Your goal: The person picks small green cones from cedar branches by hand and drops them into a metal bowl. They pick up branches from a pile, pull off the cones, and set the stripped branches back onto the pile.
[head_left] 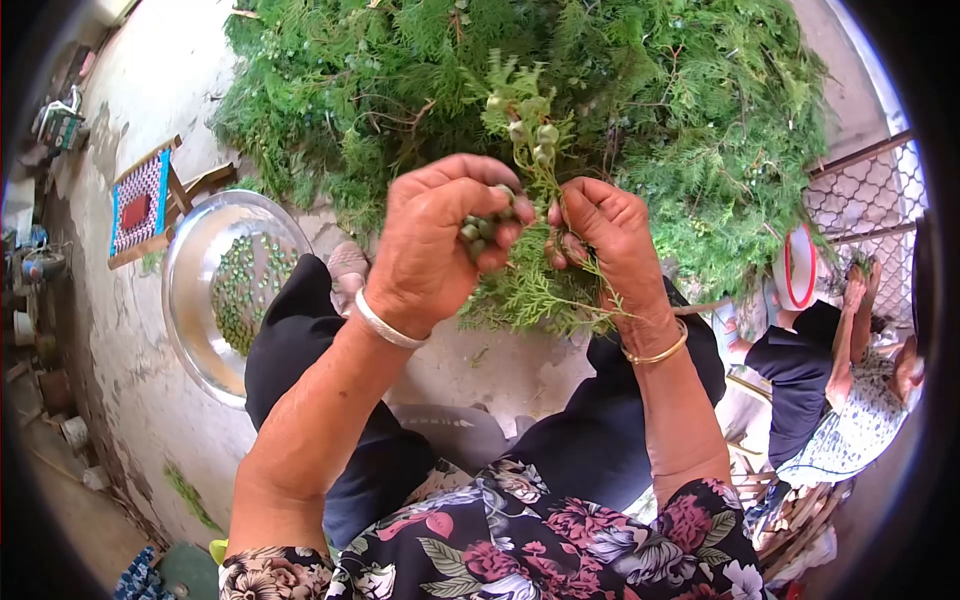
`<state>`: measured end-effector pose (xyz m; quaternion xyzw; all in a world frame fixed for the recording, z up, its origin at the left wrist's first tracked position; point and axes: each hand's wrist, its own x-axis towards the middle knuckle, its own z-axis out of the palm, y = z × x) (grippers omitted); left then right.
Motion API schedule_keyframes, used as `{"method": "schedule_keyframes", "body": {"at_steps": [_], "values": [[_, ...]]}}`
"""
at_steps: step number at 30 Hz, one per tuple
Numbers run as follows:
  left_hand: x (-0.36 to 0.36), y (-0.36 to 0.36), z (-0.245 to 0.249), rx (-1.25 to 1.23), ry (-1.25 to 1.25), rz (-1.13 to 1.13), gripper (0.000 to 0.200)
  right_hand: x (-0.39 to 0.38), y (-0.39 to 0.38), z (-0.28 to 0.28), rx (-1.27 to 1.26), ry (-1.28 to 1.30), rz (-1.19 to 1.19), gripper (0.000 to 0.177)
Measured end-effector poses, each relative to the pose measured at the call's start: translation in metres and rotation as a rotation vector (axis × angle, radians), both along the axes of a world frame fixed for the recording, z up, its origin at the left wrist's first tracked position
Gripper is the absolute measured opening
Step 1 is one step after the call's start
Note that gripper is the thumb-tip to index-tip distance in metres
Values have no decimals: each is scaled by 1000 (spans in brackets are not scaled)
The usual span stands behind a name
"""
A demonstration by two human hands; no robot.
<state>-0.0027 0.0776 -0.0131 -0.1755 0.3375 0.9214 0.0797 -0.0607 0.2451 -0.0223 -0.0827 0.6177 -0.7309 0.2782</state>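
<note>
Big heap of green branches point(700, 140) fills the bkgd, right behind both hands, so hands block part of it. Metal basin point(178, 290) sits on the floor point(125, 350) at L, w/ lots of small green pods point(240, 300) in it; the wearer's L knee point(290, 310) overlaps its R edge in view. Low stool point(142, 210) w/ woven seat just beyond the basin. Sandalled foot point(348, 270) btwn basin & heap. Far R: another person point(845, 425), seated, hands raised, near a white container point(800, 268) w/ red rim; lattice panel point(868, 190) behind.

Sprig point(542, 155) is up in front of the heap, btwn the hands, top end upward, w/ a few pale pods on it. R hand point(612, 235) pinches its stem, thumb vs. fingers, wrist bent in. L hand point(428, 240) is curled, palm twd R, fingers closed round several loose green pods point(478, 235), fingertips v. near the stem; can't tell if touching. Both forearms reach fwd, elbows out, hands approx level.
</note>
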Motion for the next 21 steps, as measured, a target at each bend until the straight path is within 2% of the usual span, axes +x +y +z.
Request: {"method": "schedule_keyframes", "body": {"at_steps": [2, 4, 6, 8, 10, 12, 14, 16, 18, 21], "values": [[-2, -3, 3, -170, 74, 134, 20, -2, 0, -2, 38, 21, -10, 21], [-2, -3, 5, -191, 76, 157, 18, -1, -1, 0, 101, 80, 14, 21], [-4, -1, 0, -343, 165, 286, 17, 1, -3, 3, 163, 138, 41, 22], [-5, 1, -1, -441, 157, 293, 21, 4, -7, 4, 181, 121, 50, 24], [-7, 8, -3, -886, 203, 366, 27, 6, -9, 3, 199, 96, 61, 24], [-10, 13, -5, -985, 234, 403, 27, 8, -9, 1, 217, 69, 71, 24], [-11, 15, -8, -1239, 303, 475, 29, 9, -10, -4, 207, 119, 78, 24], [-10, 15, -9, -1250, 315, 480, 28, 8, -8, -8, 231, 182, 94, 23], [-11, 13, -10, -1445, 394, 466, 22, 9, -8, -8, 255, 245, 107, 23], [-15, 9, -12, -1375, 404, 505, 17, 10, -6, -1, 287, 235, 92, 22]]}}
